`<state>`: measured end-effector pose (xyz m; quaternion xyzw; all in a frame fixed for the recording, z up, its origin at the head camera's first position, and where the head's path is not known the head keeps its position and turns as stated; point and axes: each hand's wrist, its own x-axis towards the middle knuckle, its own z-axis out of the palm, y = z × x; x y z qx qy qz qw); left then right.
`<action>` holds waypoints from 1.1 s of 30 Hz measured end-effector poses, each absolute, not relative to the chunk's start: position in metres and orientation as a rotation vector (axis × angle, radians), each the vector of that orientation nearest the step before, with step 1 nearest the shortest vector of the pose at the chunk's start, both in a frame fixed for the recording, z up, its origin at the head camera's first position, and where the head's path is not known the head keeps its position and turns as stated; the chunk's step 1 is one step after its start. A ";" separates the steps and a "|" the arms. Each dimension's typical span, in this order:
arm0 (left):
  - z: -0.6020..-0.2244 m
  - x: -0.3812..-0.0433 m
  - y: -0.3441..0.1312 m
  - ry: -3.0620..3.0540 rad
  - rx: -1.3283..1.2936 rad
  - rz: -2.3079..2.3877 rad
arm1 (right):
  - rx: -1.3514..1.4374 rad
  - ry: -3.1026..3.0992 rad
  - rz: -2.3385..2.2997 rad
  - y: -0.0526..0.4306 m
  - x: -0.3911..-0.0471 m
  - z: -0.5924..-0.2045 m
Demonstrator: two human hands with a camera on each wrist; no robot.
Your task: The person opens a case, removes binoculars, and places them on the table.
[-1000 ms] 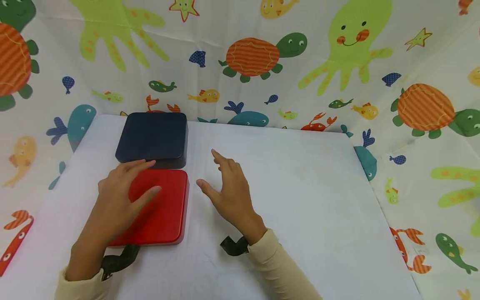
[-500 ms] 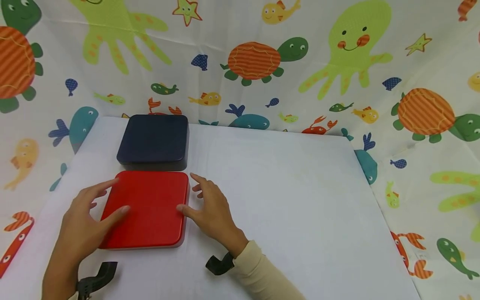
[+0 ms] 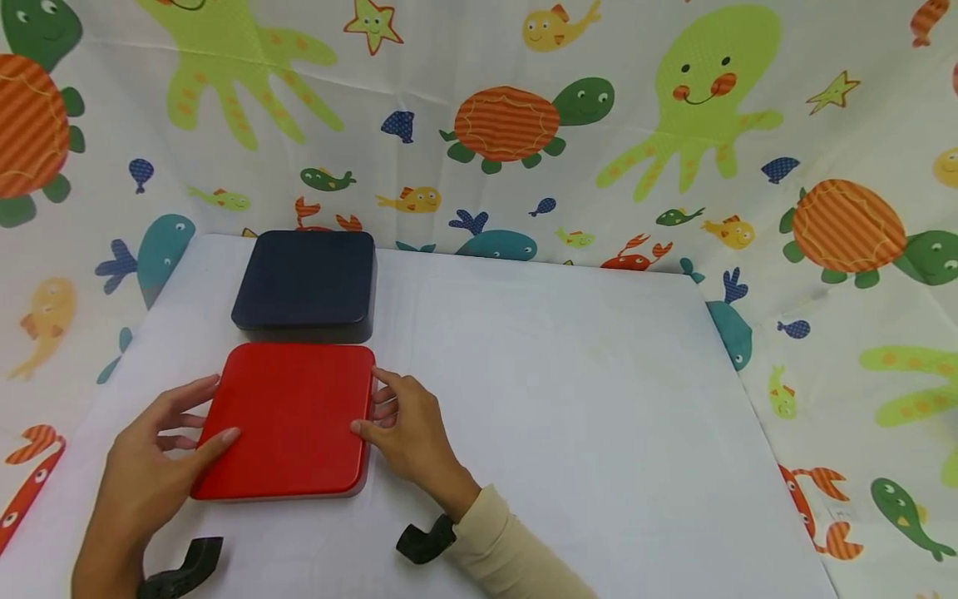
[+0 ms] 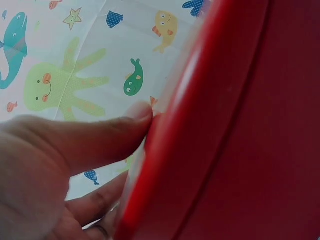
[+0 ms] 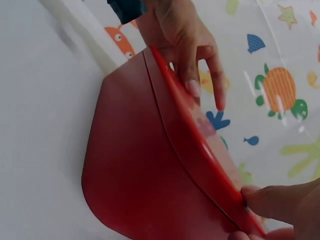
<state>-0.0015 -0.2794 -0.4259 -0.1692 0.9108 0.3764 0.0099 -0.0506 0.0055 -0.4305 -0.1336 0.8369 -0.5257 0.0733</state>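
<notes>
We observe a red, round-cornered lidded box [image 3: 292, 416], closed and lying flat, on the white table [image 3: 599, 433], left of centre.

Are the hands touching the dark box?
No, the left hand and right hand both touch the red box, while the dark box sits beyond it.

From the near edge I see navy box [image 3: 303, 279] at 11 o'clock on white table [image 3: 569, 399]; sea-print cloth [image 3: 449, 50] beyond, 10 through 2.
</notes>
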 end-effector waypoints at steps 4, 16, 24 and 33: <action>-0.426 0.001 -0.278 2.830 -0.594 1.192 | -0.353 2.485 -1.636 0.003 -0.048 -0.428; -0.403 0.006 -0.259 2.839 -0.789 1.252 | -0.340 2.399 -1.823 0.020 -0.044 -0.408; -0.388 0.000 -0.227 2.993 -0.386 1.395 | -0.272 2.448 -1.822 0.064 -0.046 -0.395; -0.394 -0.014 -0.179 2.998 0.055 1.532 | -0.085 2.506 -1.785 0.121 -0.042 -0.395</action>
